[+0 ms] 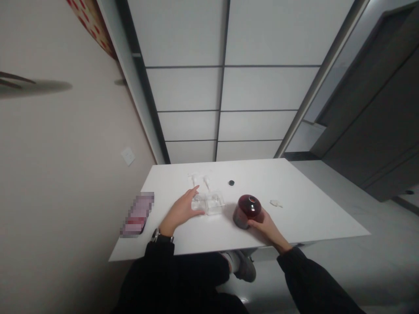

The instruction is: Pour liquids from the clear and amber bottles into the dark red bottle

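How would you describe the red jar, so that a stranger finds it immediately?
On the white table, go to the near side, around its middle. There the right hand holds the round, glossy jar. Unlike the clear box and black cap nearby, it is dark red.

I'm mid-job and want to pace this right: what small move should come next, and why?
Probably close the left hand gently on the clear plastic tray to steady it: its thumb and fingers are spread at the tray's left end, while the right hand is occupied holding the dark red container.
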Demonstrator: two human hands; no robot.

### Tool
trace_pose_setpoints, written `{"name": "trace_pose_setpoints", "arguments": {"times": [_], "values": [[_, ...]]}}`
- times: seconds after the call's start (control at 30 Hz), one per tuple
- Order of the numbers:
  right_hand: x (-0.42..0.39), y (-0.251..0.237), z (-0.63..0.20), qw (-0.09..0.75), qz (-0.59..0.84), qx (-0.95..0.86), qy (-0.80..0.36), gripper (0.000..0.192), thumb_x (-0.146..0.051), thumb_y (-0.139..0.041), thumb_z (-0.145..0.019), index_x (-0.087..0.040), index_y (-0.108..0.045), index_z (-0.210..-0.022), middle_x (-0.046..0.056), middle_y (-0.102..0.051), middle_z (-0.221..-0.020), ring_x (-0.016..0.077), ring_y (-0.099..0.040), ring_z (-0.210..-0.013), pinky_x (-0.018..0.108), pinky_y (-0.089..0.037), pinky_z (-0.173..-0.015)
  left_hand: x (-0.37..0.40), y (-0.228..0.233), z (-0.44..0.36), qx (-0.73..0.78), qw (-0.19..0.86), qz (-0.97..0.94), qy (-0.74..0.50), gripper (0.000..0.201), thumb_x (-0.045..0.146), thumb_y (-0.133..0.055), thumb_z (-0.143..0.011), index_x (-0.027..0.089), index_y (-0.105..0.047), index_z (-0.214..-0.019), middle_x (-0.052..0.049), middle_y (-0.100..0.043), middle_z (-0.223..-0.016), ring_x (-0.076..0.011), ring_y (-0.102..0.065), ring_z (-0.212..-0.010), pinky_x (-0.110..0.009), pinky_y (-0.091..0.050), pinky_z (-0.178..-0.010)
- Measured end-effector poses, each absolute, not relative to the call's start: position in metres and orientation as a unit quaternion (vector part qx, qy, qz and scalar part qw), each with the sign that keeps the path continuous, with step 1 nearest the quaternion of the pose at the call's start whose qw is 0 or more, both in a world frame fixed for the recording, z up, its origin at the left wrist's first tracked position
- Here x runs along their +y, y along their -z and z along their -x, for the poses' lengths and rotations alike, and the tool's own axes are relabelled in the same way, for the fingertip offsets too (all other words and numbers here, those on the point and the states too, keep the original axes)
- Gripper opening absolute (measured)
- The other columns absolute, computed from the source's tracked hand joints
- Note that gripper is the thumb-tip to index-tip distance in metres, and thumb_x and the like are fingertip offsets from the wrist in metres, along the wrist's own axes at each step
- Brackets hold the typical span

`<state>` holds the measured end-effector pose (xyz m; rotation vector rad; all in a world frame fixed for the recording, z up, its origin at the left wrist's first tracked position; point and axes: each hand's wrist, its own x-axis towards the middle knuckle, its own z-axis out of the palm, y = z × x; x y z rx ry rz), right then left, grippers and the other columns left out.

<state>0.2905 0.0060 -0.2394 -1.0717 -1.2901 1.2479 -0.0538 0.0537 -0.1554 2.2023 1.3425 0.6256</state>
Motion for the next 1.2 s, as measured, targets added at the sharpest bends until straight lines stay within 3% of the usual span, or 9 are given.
{"name": "trace_pose_setpoints", "arguments": {"times": [0.2,0.33,0.57,0.8,1.0,1.2], "values": [[0.010,0.247,-0.291,0.512,0.450,-0.542,-0.492,0.088,-0.061,-0.095,-0.059,-0.021,-0.065,-0.132,0.017,-0.074,-0.133,0.0390,-0.069,-0.125,0.056,-0.052,-0.112,0.061,0.169,0.042,0.479,0.232,-0.806,-0.257,0.096,0.029,-0.092,-0.075,0.023,-0.041,-0.155,-0.015,-0.061,-0.145,-0.0341,-0.061,-0.136,-0.051,-0.047,-0.116],[0.009,0.250,-0.290,0.513,0.461,-0.547,-0.476,0.087,-0.053,-0.098,-0.058,-0.021,-0.065,-0.132,0.016,-0.075,-0.132,0.0390,-0.070,-0.124,0.056,-0.053,-0.110,0.063,0.169,0.037,0.465,0.222,-0.807,-0.288,0.094,0.033,-0.094,-0.073,0.026,-0.045,-0.153,-0.014,-0.056,-0.152,-0.0360,-0.052,-0.144,-0.054,-0.040,-0.123],[0.009,0.253,-0.288,0.511,0.486,-0.551,-0.447,0.086,-0.043,-0.098,-0.059,-0.018,-0.063,-0.134,0.017,-0.074,-0.131,0.0392,-0.068,-0.126,0.062,-0.048,-0.113,0.061,0.183,0.034,0.491,0.238,-0.773,-0.324,0.103,0.029,-0.091,-0.074,0.025,-0.032,-0.159,-0.014,-0.059,-0.144,-0.0333,-0.058,-0.136,-0.052,-0.044,-0.119],[0.006,0.247,-0.286,0.525,0.493,-0.557,-0.415,0.090,-0.041,-0.097,-0.061,-0.020,-0.059,-0.139,0.017,-0.072,-0.135,0.0369,-0.068,-0.128,0.059,-0.051,-0.113,0.029,0.189,0.052,0.554,0.258,-0.726,-0.314,0.072,0.029,-0.085,-0.074,0.021,-0.050,-0.137,-0.014,-0.062,-0.138,-0.0348,-0.063,-0.130,-0.054,-0.047,-0.116],[-0.012,0.236,-0.282,0.535,0.511,-0.549,-0.388,0.086,-0.044,-0.096,-0.062,-0.019,-0.061,-0.137,0.016,-0.072,-0.134,0.0373,-0.069,-0.126,0.059,-0.051,-0.114,-0.004,0.179,0.056,0.575,0.300,-0.710,-0.275,0.077,0.021,-0.081,-0.074,0.019,-0.043,-0.141,-0.017,-0.064,-0.139,-0.0354,-0.064,-0.131,-0.052,-0.049,-0.113],[-0.048,0.219,-0.289,0.492,0.535,-0.613,-0.310,0.078,-0.046,-0.093,-0.070,-0.020,-0.063,-0.138,0.015,-0.071,-0.137,0.0372,-0.068,-0.129,0.056,-0.052,-0.114,-0.028,0.170,0.030,0.557,0.347,-0.715,-0.240,0.070,0.019,-0.090,-0.069,0.024,-0.052,-0.129,-0.010,-0.070,-0.128,-0.0314,-0.069,-0.120,-0.043,-0.052,-0.106]]}}
